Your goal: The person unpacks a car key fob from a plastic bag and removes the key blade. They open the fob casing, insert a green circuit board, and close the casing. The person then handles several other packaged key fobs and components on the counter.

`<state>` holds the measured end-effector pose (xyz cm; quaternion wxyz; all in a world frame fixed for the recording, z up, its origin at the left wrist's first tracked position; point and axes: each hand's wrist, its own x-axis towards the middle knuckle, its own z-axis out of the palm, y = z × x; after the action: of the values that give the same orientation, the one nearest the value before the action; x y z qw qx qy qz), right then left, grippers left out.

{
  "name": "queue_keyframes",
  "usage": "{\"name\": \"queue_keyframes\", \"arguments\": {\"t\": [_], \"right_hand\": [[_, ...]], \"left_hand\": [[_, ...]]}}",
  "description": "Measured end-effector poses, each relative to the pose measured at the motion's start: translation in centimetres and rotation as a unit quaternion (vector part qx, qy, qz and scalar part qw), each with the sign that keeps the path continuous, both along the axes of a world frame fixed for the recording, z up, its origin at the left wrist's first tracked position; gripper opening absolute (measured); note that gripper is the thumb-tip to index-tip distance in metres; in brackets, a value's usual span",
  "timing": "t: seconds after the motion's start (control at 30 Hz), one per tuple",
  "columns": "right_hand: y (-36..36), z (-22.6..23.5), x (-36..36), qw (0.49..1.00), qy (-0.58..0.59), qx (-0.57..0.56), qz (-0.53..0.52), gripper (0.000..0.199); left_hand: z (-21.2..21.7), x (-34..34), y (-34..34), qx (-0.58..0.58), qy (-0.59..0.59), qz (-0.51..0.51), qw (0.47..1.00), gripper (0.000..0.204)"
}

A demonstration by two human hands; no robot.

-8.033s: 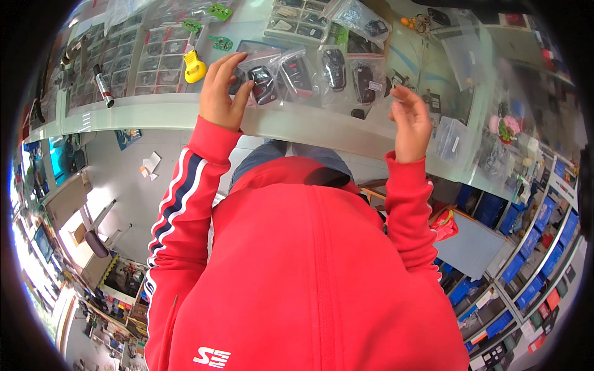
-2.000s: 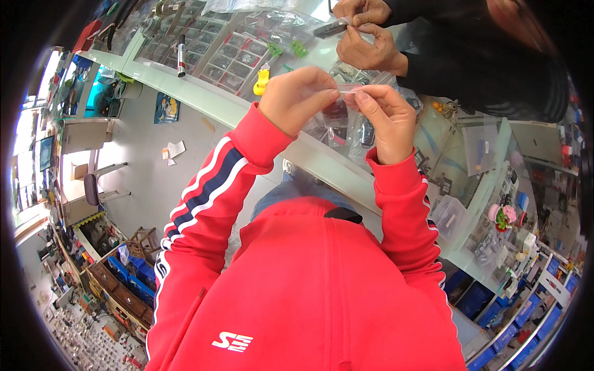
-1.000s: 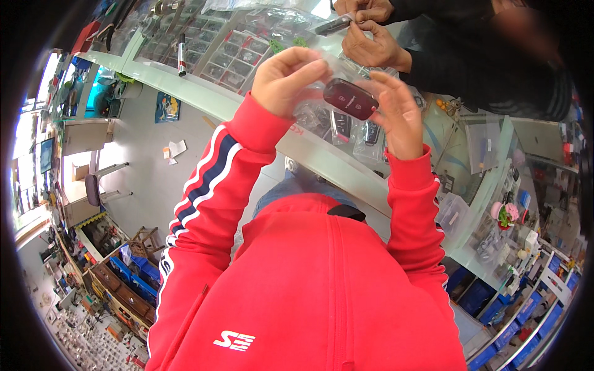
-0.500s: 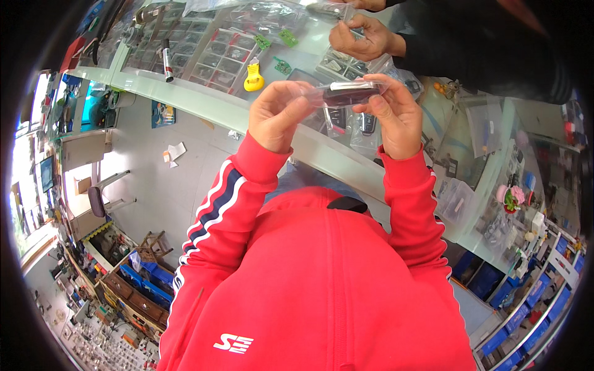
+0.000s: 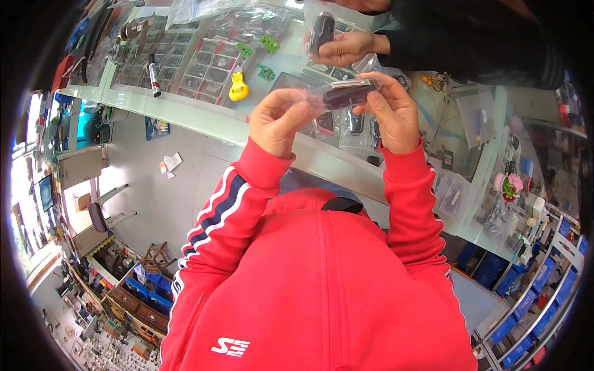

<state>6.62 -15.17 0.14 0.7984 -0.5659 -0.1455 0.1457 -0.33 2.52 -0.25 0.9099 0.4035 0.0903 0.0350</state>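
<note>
My left hand point(image 5: 277, 120) and my right hand point(image 5: 391, 111) are raised over a glass counter point(image 5: 247, 130), and both pinch a clear plastic bag holding a dark red car key shell point(image 5: 343, 96). My left hand grips the bag's left end; my right hand wraps the right end. Both sleeves are red. Several more bagged key shells point(image 5: 356, 122) lie on the counter just beneath. Across the counter, another person's hand point(image 5: 346, 48) in a black sleeve holds a bagged black key fob point(image 5: 322, 31).
A yellow key-shaped tool point(image 5: 239, 88), a marker pen point(image 5: 153, 74) and small green circuit boards point(image 5: 267, 43) lie on the counter over trays of small parts. Clear boxes and a small pink flower pot point(image 5: 508, 185) stand at right. Blue parts bins line the lower right.
Over the last seconds I lifted a bagged dark red key shell off the counter and now hold it flatter and a little lower between both hands. The other person's hand shifted with its own bag.
</note>
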Motion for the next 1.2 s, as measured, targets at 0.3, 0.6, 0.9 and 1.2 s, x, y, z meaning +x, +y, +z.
{"name": "queue_keyframes", "arguments": {"t": [0.3, 0.6, 0.9, 1.2], "right_hand": [[0.2, -2.4, 0.6, 0.982, 0.170, 0.085, 0.025, 0.025], [2.7, 0.0, -1.4, 0.992, 0.090, -0.064, -0.062, 0.024], [3.3, 2.3, -1.7, 0.990, -0.016, -0.138, -0.022, 0.044], [3.4, 3.3, -2.9, 0.965, -0.071, -0.168, 0.190, 0.064]], "left_hand": [[1.6, 0.4, 0.8, 0.149, 0.131, -0.013, 0.980, 0.014], [2.9, -0.1, 1.2, 0.209, 0.063, -0.035, 0.975, 0.012], [2.5, -0.3, 2.0, 0.141, -0.045, -0.079, 0.986, 0.016], [1.9, -0.3, 3.4, -0.073, -0.133, -0.127, 0.980, 0.010]]}}
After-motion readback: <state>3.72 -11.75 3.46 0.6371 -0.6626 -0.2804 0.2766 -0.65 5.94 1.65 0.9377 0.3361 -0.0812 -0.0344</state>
